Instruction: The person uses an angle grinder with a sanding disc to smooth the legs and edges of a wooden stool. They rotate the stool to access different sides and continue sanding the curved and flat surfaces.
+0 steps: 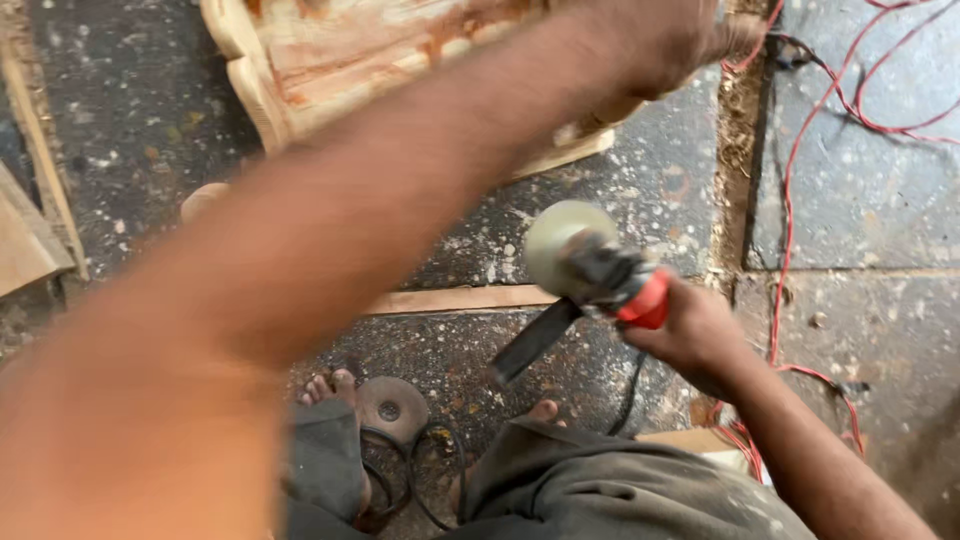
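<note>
My left arm stretches diagonally across the view, and my left hand [655,40] grips the edge of a carved pale wooden panel [370,50] near the top. My right hand [690,330] holds a red and black angle grinder [600,275] with its round sanding disc turned upward and a black side handle pointing down to the left. The grinder hovers above the dark speckled floor, apart from the panel. My bare feet and grey trousers show at the bottom.
A spare sanding disc [392,408] lies on the floor by my left foot, with a black cord looped near it. Red wires [800,150] trail over the stone floor at right. Wooden planks [30,240] lie at the left, and a thin strip [460,298] crosses the middle.
</note>
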